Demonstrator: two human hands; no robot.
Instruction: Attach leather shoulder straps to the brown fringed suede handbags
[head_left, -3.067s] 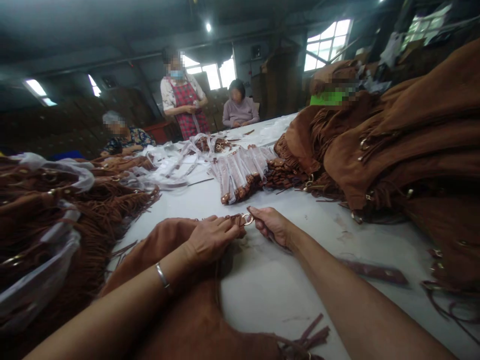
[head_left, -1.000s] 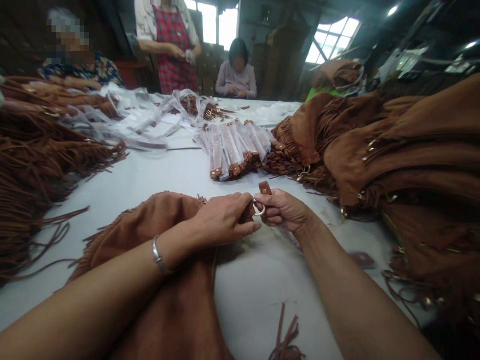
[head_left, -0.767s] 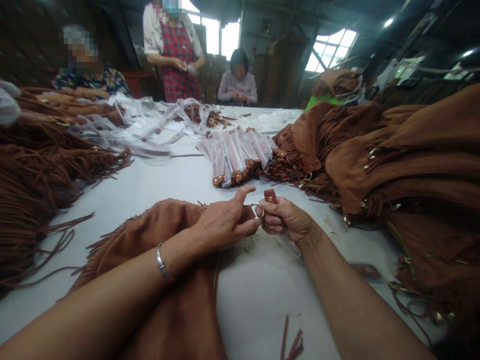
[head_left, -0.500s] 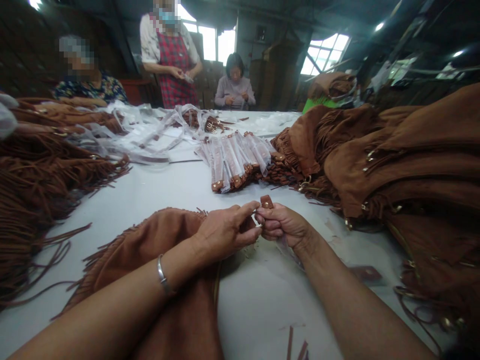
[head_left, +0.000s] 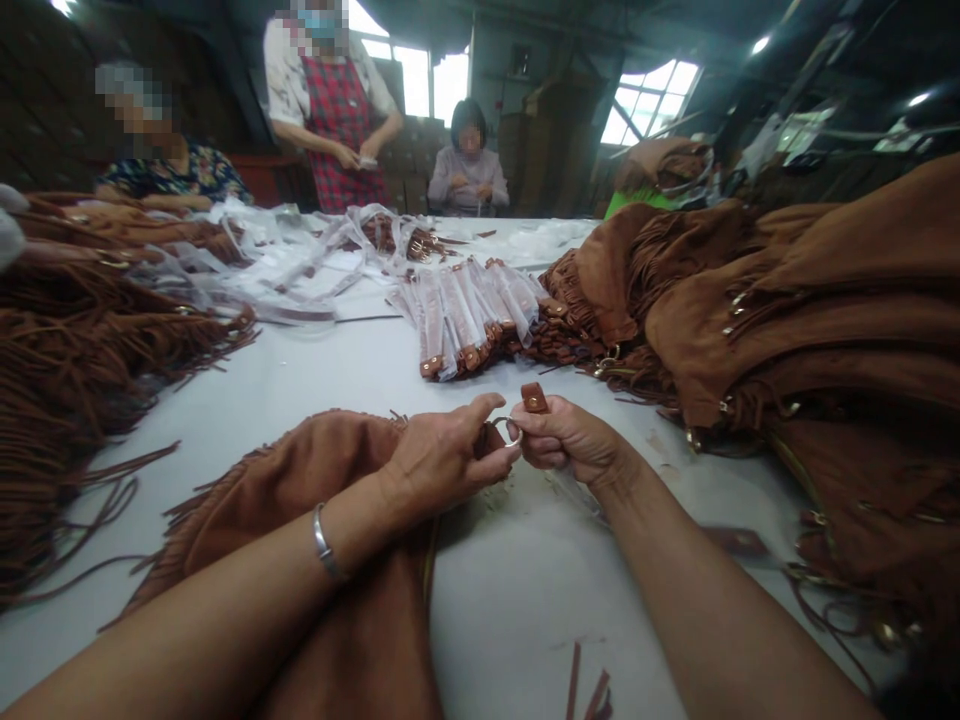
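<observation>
Landmark: we take the metal ring (head_left: 508, 432) as reference. It sits at the far corner of the fringed suede bag (head_left: 330, 520), raised just off the white table (head_left: 337, 370).
Left hand: the left hand (head_left: 442, 460) closes on the ring from the near left, thumb under and forefinger arched over.
Right hand: the right hand (head_left: 566, 440) is fisted just right of the ring, fingers pressed together on the strap end (head_left: 534, 397). Its brown tab stands above the knuckles, and we cannot tell whether it touches the ring.
Open room: bare table runs beyond the ring up to the wrapped straps (head_left: 469, 320), and also nearer than the ring on its right.
Edges: a bag pile (head_left: 825, 310) walls the ring's right side, and a fringe heap (head_left: 67, 370) lies to its far left.
Loose piece: one strap (head_left: 739, 543) lies well right of the ring and is blurred.
</observation>
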